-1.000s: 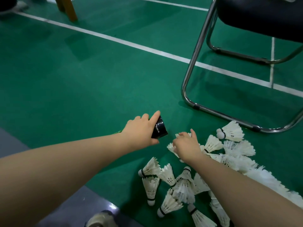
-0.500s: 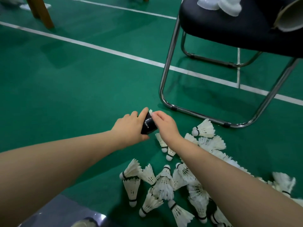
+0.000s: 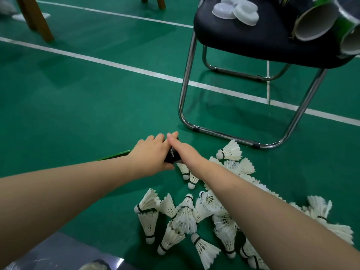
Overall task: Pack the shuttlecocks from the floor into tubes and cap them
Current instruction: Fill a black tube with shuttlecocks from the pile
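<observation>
My left hand (image 3: 150, 152) grips the black end of a green shuttlecock tube (image 3: 173, 155) that lies low over the green floor; most of the tube is hidden under my forearm. My right hand (image 3: 182, 149) lies against the tube's mouth, with a straight finger reaching over its rim. No shuttlecock shows in that hand. Several white feather shuttlecocks (image 3: 185, 217) lie in a loose pile on the floor below and to the right of both hands, partly under my right forearm.
A black chair (image 3: 263, 36) on a chrome frame (image 3: 185, 90) stands just beyond the pile. On its seat lie white plastic caps (image 3: 235, 8) and empty open tubes (image 3: 313, 22). A wooden leg (image 3: 35, 18) stands at the far left. A grey mat (image 3: 58, 250) edges the near left.
My right hand left the pile with a shuttlecock and moved left to the tube's mouth. The shuttlecock has gone from view. My head tilted up, showing the chair seat.
</observation>
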